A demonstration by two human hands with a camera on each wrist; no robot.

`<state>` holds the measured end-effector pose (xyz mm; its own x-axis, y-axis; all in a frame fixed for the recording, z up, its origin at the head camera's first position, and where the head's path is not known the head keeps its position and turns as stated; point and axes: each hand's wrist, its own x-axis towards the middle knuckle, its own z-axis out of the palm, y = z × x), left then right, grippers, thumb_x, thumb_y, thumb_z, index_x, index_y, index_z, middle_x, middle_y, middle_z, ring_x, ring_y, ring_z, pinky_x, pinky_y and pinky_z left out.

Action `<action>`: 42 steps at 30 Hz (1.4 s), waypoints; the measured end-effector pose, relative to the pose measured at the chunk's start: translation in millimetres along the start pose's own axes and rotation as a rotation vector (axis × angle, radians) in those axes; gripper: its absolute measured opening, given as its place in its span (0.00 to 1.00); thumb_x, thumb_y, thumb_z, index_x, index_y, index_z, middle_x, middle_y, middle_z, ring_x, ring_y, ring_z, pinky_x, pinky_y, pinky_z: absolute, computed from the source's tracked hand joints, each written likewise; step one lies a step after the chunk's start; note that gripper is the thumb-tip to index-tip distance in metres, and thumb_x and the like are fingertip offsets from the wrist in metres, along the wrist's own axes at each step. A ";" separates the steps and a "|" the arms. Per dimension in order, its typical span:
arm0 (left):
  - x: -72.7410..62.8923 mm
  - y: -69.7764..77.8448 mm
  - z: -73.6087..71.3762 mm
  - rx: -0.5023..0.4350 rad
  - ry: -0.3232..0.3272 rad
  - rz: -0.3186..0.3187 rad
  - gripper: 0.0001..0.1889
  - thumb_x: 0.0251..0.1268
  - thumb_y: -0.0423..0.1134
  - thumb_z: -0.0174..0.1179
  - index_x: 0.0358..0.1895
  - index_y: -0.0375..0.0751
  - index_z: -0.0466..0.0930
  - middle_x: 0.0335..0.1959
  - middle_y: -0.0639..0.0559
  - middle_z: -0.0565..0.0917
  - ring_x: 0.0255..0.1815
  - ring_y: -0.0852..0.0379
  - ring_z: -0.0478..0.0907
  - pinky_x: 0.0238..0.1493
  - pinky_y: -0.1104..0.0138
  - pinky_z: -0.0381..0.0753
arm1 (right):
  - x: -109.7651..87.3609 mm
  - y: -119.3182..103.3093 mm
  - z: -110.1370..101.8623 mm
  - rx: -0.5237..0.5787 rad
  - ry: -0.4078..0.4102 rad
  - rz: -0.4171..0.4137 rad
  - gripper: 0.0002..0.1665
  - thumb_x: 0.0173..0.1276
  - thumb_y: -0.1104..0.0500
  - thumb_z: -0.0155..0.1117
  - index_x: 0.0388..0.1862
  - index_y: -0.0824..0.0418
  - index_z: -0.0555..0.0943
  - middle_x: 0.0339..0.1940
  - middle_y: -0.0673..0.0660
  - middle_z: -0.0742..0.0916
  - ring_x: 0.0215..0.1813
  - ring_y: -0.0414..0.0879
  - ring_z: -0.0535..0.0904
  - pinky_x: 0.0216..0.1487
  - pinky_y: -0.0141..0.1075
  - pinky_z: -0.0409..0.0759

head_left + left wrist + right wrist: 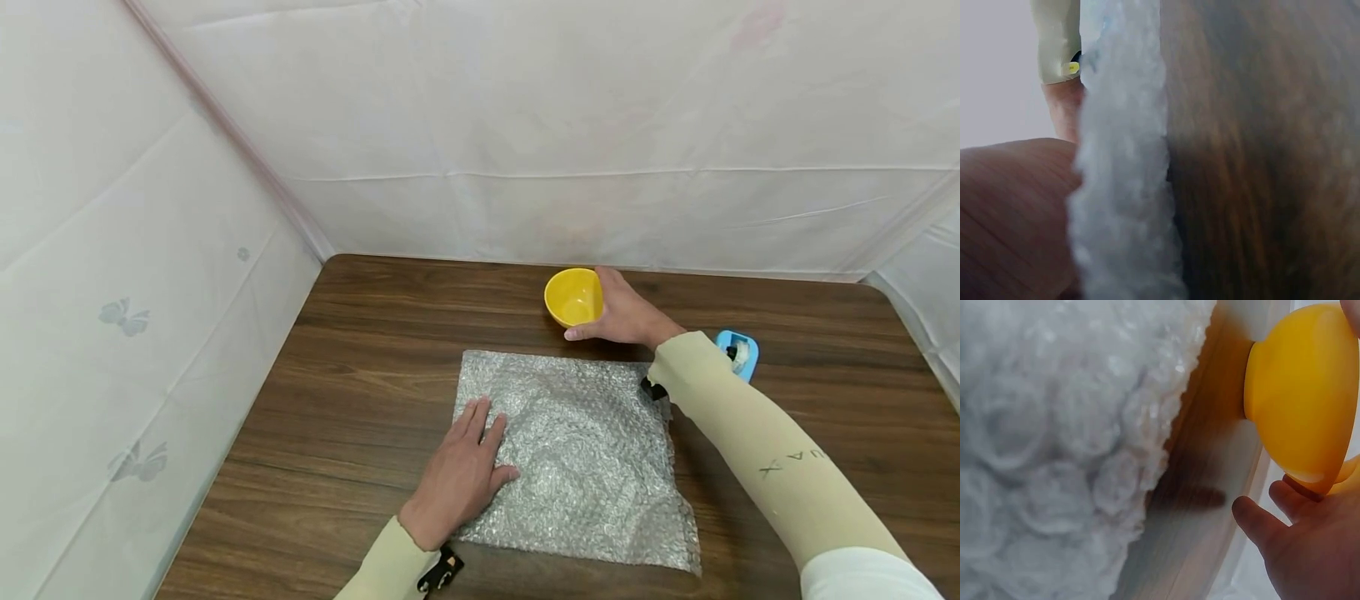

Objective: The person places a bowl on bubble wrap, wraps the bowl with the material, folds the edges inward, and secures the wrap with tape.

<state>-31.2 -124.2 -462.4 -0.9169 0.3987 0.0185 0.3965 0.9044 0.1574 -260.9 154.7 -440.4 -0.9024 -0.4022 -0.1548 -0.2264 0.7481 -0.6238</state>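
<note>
A yellow bowl (573, 297) is near the table's back edge, its mouth facing up. Around its right side curves my right hand (628, 310), thumb at the front and fingers toward the back rim. The right wrist view shows the yellow bowl (1307, 394) from the side, with the hand (1310, 550) against it. In front of the bowl lies a flat sheet of clear bubble wrap (577, 458). My left hand (463, 468) rests on its left part, fingers extended. From the left wrist, the bubble wrap (1125, 162) appears close up at its edge.
Right of the bubble wrap is a light blue tape dispenser (738, 352), partly behind the right forearm. The brown wooden table (360, 350) reaches back to a white sheet wall (480, 125); another white sheet (135, 358) stands along the left side.
</note>
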 end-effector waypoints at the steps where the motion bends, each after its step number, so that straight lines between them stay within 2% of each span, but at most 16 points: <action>1: -0.1 0.0 -0.1 -0.001 -0.002 -0.001 0.36 0.71 0.58 0.64 0.72 0.34 0.75 0.76 0.30 0.71 0.79 0.35 0.68 0.78 0.53 0.72 | 0.2 0.0 0.5 0.002 0.005 0.001 0.79 0.52 0.32 0.82 0.85 0.65 0.45 0.79 0.70 0.62 0.69 0.62 0.69 0.73 0.62 0.72; 8: 0.7 0.3 -0.7 -0.005 -0.010 -0.008 0.36 0.72 0.58 0.63 0.72 0.34 0.74 0.77 0.30 0.70 0.80 0.35 0.66 0.79 0.54 0.70 | 2.0 0.9 3.8 0.027 0.048 0.012 0.74 0.51 0.35 0.83 0.82 0.64 0.50 0.75 0.67 0.65 0.65 0.60 0.73 0.69 0.58 0.77; 17: 0.2 2.0 -1.7 -0.026 0.003 -0.001 0.35 0.71 0.55 0.64 0.72 0.33 0.75 0.76 0.29 0.70 0.79 0.34 0.67 0.78 0.53 0.72 | 2.8 4.5 5.4 0.083 0.070 0.017 0.74 0.51 0.39 0.85 0.83 0.64 0.50 0.77 0.67 0.64 0.66 0.61 0.72 0.69 0.59 0.77; 28: 3.6 -0.3 -0.3 -0.020 -0.021 -0.010 0.36 0.72 0.57 0.63 0.72 0.34 0.74 0.77 0.30 0.70 0.80 0.35 0.66 0.79 0.53 0.70 | 4.8 4.1 -1.0 0.126 0.094 -0.022 0.69 0.51 0.45 0.86 0.81 0.65 0.54 0.73 0.66 0.68 0.64 0.59 0.72 0.67 0.56 0.77; 42: 7.1 -1.5 2.0 -0.020 -0.017 -0.012 0.35 0.72 0.57 0.63 0.72 0.34 0.74 0.76 0.30 0.70 0.80 0.35 0.66 0.79 0.53 0.70 | 2.1 0.6 -14.3 0.095 0.068 -0.007 0.69 0.52 0.42 0.85 0.80 0.66 0.54 0.70 0.66 0.70 0.62 0.59 0.72 0.65 0.55 0.78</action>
<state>-38.1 -122.5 -464.5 -0.9205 0.3908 -0.0006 0.3845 0.9060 0.1772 -268.2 161.8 -430.1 -0.9246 -0.3675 -0.0999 -0.1995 0.6908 -0.6950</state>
